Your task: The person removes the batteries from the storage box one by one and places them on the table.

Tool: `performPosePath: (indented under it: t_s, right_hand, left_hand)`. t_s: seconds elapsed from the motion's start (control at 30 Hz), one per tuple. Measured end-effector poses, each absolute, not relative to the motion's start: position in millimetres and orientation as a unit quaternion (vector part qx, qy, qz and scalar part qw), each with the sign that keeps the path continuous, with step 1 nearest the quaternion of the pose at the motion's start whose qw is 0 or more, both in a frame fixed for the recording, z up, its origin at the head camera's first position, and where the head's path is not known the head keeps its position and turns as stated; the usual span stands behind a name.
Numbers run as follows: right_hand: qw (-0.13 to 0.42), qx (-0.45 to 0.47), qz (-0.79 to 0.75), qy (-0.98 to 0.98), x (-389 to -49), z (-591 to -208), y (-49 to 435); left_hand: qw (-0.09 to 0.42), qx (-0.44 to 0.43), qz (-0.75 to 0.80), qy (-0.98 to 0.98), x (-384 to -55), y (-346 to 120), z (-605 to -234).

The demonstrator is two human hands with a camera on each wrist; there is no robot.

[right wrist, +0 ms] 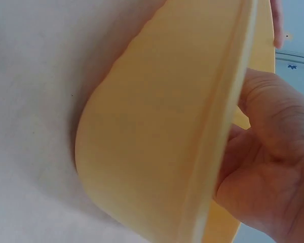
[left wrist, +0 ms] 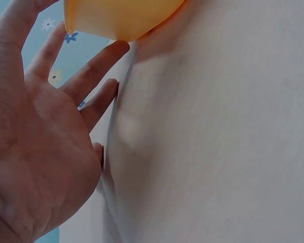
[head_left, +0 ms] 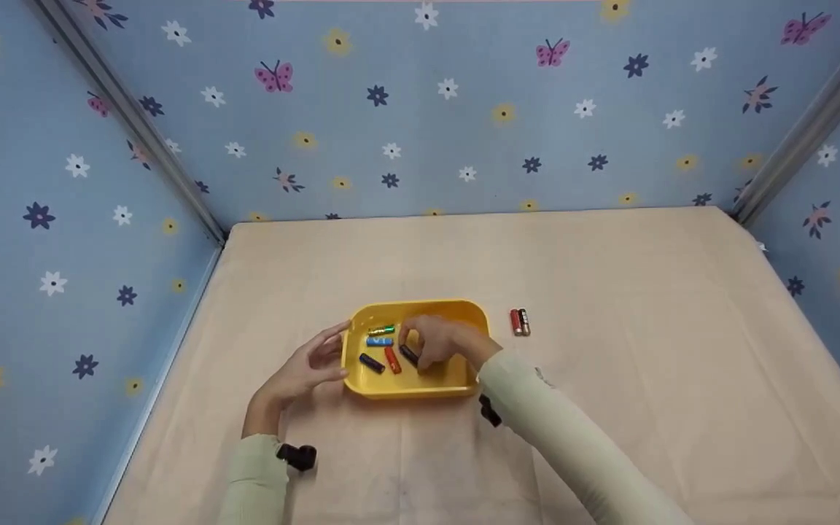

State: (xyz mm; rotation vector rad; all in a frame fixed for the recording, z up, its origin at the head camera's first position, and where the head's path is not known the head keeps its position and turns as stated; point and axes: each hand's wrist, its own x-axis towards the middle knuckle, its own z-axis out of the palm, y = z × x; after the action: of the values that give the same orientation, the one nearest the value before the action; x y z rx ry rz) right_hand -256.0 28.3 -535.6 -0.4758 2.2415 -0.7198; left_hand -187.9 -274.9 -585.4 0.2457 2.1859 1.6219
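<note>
A yellow plastic tray point(head_left: 413, 392) sits on the cloth-covered table. My left hand point(head_left: 308, 370) is at its left end, fingers spread and fairly straight; in the left wrist view the fingertips touch the tray's outer wall. Over the right rim, my right hand point(head_left: 436, 341) reaches into the tray and pinches a black battery point(head_left: 409, 355) between thumb and index finger. Left of it lie a red battery point(head_left: 392, 360), another black battery point(head_left: 372, 363), a blue battery point(head_left: 379, 341) and a gold-and-green battery point(head_left: 381, 330). In the right wrist view the tray's wall point(right wrist: 152, 116) hides the right fingertips.
Outside the tray, to its right, a red battery point(head_left: 515, 322) and a black-and-copper battery point(head_left: 524, 322) lie side by side on the beige cloth point(head_left: 653, 350). Blue flowered panels point(head_left: 449, 124) stand along the back and both sides.
</note>
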Motion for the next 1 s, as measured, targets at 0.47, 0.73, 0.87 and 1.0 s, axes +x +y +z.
performPosePath:
  t_s: [0.47,0.73,0.87,1.0]
  right_hand:
    - [0.388,-0.227,-0.252,0.857,-256.7,-537.3,32.7]
    - [0.377,-0.234,-0.245,0.862,-256.2,-533.9,33.2]
    - [0.361,-0.260,-0.251,0.860,-255.2,-534.6,31.9]
    - [0.359,-0.256,-0.263,0.858,-254.3,-536.2,31.4]
  left_hand:
    - [0.204,0.064,0.574,0.790,-187.4,-272.6,-587.5]
    - [0.202,0.075,0.579,0.786,-187.0,-274.3,-588.4]
    - [0.201,0.078,0.580,0.786,-186.7,-274.1,-588.0]
    - [0.200,0.085,0.577,0.787,-186.2,-273.1,-587.1]
